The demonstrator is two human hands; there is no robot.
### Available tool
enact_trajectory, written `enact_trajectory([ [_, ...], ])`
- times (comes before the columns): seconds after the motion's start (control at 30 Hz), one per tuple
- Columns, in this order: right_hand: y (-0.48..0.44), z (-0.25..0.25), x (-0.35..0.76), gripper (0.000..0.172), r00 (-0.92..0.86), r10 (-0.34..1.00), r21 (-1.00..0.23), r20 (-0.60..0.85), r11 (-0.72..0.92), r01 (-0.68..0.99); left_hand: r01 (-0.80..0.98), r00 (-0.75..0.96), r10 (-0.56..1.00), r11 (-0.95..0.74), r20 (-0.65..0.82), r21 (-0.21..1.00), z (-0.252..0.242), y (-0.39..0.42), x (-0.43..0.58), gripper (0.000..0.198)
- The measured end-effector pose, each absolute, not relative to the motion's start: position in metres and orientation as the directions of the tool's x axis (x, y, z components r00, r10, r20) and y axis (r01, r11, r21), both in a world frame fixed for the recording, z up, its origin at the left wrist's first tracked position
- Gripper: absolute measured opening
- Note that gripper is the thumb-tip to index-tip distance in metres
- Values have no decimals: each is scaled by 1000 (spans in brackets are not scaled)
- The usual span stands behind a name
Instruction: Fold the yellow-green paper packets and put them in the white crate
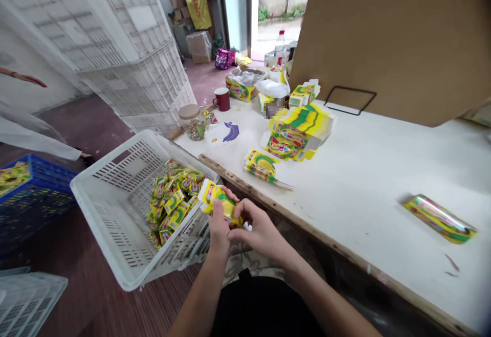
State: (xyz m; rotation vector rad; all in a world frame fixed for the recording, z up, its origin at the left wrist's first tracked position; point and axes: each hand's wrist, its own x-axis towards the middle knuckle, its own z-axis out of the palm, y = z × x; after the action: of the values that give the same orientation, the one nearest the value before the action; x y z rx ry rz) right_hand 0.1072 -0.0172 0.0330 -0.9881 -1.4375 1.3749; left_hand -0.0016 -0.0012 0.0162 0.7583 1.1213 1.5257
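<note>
A small yellow-and-green printed carton [209, 192] with a pale flap at its upper end is between my hands, over the near rim of a white plastic crate [103, 209]. My left hand [219, 227] is wrapped round the carton, thumb along its face. The fingers of my right hand [259, 227] close on its lower end, where a small white bit shows; what exactly they pinch is partly hidden. Inside the crate lies a heap of similar filled packs [174, 201]. On the white table [345, 188], flattened cartons [263, 165] lie near the wooden edge.
More stacked cartons [295, 135], a glass jar [192, 122] and a red mug [221, 99] stand on the table. A shiny wrapped pack [441, 218] lies right. A large cardboard sheet [387, 35] rises behind. Tall white crates [126, 55], a blue crate [46, 199] and another person's hand [32, 80] are left.
</note>
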Motion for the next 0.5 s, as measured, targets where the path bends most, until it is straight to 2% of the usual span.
enact_trajectory([
  [0.13,-19,27,112,38,-238,971,-997,16,-3,-77,-271,-136,986,58,-98,961,2,-9,-8,40],
  [0.3,-31,30,104,33,-337,941,-997,-25,-47,-58,-128,-325,944,-102,56,986,-1,-8,-16,35],
  [0.5,-23,25,102,14,-286,958,-1000,-23,-25,-3,-1,-476,871,-142,125,990,4,-1,-22,20],
])
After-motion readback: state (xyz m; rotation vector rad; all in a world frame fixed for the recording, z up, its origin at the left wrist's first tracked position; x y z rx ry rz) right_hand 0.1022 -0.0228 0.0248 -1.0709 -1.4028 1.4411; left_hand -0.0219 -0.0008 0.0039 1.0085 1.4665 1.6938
